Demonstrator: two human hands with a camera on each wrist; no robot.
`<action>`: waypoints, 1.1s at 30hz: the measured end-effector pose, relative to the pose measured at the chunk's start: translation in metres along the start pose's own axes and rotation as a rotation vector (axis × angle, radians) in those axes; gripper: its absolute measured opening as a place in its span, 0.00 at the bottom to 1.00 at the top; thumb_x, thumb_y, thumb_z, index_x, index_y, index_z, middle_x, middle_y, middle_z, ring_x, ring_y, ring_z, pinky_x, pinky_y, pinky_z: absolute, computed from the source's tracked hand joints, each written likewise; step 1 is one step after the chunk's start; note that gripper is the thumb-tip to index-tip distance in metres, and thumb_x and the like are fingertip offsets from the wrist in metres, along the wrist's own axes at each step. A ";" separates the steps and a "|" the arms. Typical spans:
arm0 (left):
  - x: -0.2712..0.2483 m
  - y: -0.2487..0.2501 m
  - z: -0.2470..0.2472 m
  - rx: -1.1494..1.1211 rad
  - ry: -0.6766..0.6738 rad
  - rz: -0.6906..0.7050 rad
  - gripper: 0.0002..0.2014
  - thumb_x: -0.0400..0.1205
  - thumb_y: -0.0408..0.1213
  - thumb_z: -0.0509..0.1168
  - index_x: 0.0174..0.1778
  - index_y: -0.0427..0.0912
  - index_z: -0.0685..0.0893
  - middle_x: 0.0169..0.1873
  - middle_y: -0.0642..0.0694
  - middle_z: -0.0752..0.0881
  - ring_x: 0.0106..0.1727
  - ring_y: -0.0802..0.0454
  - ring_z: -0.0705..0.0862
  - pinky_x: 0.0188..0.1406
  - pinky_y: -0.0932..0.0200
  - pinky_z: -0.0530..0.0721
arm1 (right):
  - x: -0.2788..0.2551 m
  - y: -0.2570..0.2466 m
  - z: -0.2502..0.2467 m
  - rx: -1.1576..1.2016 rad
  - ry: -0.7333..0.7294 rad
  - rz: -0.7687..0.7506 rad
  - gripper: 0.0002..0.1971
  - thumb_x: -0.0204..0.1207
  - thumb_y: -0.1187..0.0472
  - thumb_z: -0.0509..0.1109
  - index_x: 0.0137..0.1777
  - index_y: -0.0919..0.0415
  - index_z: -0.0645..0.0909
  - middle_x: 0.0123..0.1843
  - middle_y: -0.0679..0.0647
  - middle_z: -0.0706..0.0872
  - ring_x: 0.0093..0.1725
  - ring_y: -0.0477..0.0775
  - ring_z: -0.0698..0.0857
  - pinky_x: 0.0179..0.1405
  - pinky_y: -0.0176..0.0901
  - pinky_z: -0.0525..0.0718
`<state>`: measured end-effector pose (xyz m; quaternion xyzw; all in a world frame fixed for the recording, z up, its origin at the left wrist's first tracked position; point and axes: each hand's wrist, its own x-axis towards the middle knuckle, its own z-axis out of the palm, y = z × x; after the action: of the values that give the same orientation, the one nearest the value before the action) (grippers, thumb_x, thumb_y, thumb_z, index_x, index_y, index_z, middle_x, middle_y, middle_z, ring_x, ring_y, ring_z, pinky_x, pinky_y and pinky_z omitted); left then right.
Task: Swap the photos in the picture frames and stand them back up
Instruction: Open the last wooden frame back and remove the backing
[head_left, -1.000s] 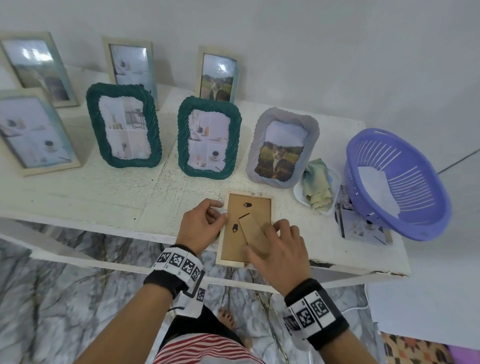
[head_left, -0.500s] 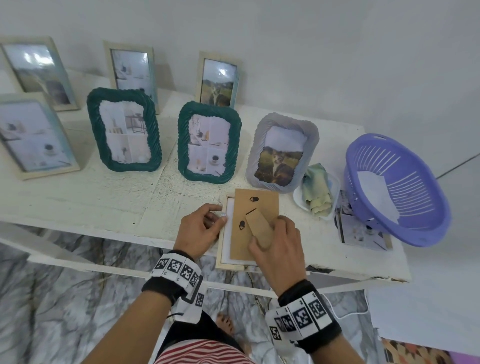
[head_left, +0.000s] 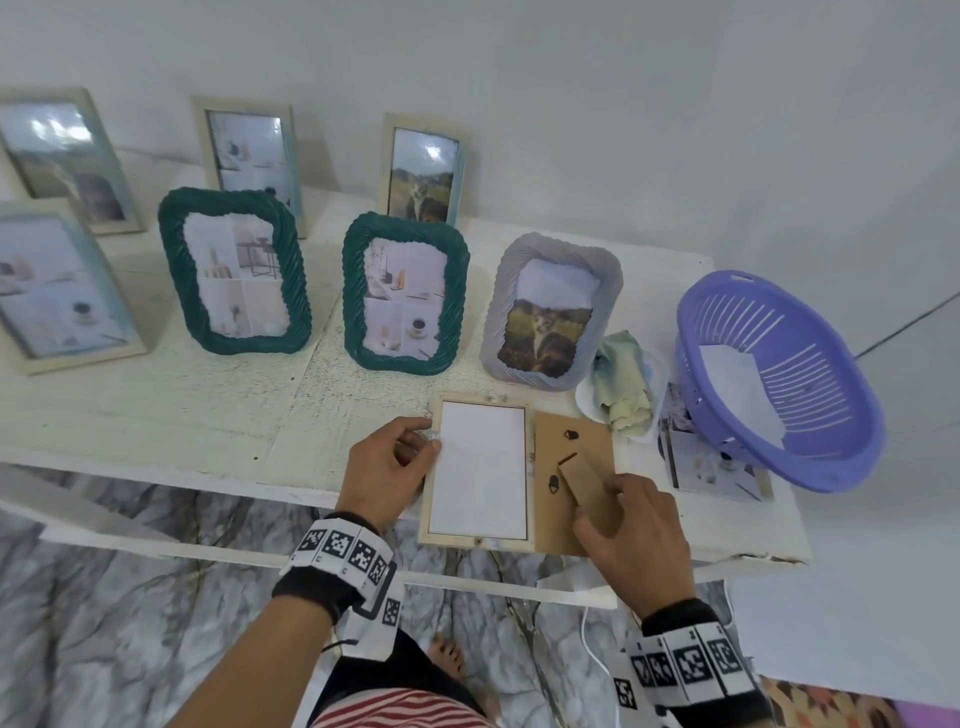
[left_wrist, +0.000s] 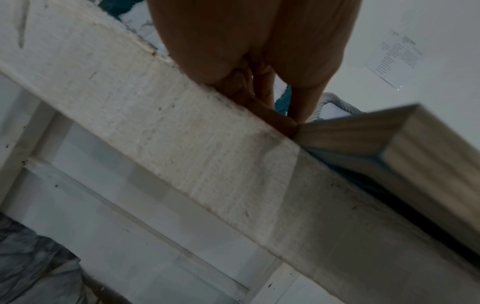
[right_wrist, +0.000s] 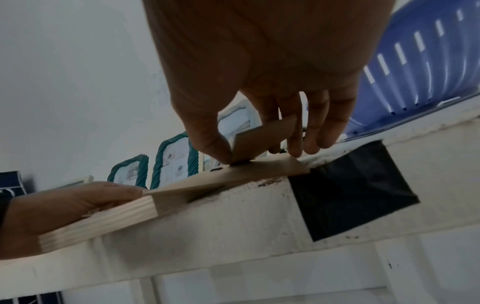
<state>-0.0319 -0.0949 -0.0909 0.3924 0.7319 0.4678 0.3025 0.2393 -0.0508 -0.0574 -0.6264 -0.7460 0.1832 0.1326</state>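
A pale wooden frame (head_left: 434, 483) lies face down at the table's front edge, with the white back of a photo (head_left: 480, 467) showing in it. My left hand (head_left: 426, 436) pinches the frame's left rim; in the left wrist view its fingertips (left_wrist: 288, 121) meet the wooden frame (left_wrist: 363, 131). The brown backing board (head_left: 566, 447) lies just right of the frame, partly over its right rim. My right hand (head_left: 602, 496) pinches the board's fold-out stand (right_wrist: 259, 139) between thumb and fingers. The backing board (right_wrist: 233, 176) is tilted above the table edge.
A purple basket (head_left: 810, 415) holding white paper stands at the right, over a loose photo (head_left: 711, 462). A white dish (head_left: 589, 402) with a green cloth (head_left: 623, 384) sits behind the board. Two green frames (head_left: 234, 270), a grey cat frame (head_left: 550, 317) and several pale frames stand behind.
My right hand has lifted the backing board off the frame and carried it to the right, uncovering the white back of the photo. My left hand stayed on the frame's left rim.
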 end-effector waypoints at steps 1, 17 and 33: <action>0.000 0.000 0.000 -0.004 0.001 0.000 0.10 0.79 0.37 0.73 0.56 0.49 0.87 0.35 0.54 0.85 0.32 0.64 0.81 0.40 0.64 0.86 | -0.001 0.002 -0.001 -0.020 0.001 -0.006 0.22 0.70 0.48 0.74 0.59 0.59 0.78 0.55 0.52 0.82 0.55 0.55 0.75 0.47 0.46 0.76; -0.001 -0.004 0.003 0.028 0.050 0.044 0.11 0.78 0.35 0.73 0.56 0.49 0.87 0.38 0.54 0.87 0.40 0.56 0.84 0.46 0.62 0.84 | 0.001 -0.022 0.006 -0.120 0.087 -0.140 0.21 0.72 0.49 0.72 0.61 0.60 0.80 0.62 0.61 0.80 0.55 0.66 0.78 0.50 0.57 0.82; 0.001 -0.002 -0.002 0.008 0.013 0.049 0.12 0.78 0.36 0.74 0.57 0.45 0.87 0.37 0.53 0.87 0.38 0.59 0.84 0.44 0.61 0.87 | 0.033 -0.086 0.054 -0.355 -0.383 -0.376 0.64 0.52 0.12 0.51 0.84 0.44 0.34 0.84 0.72 0.35 0.83 0.71 0.35 0.82 0.66 0.44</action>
<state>-0.0348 -0.0952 -0.0923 0.4085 0.7257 0.4749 0.2845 0.1346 -0.0369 -0.0691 -0.4452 -0.8803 0.1370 -0.0902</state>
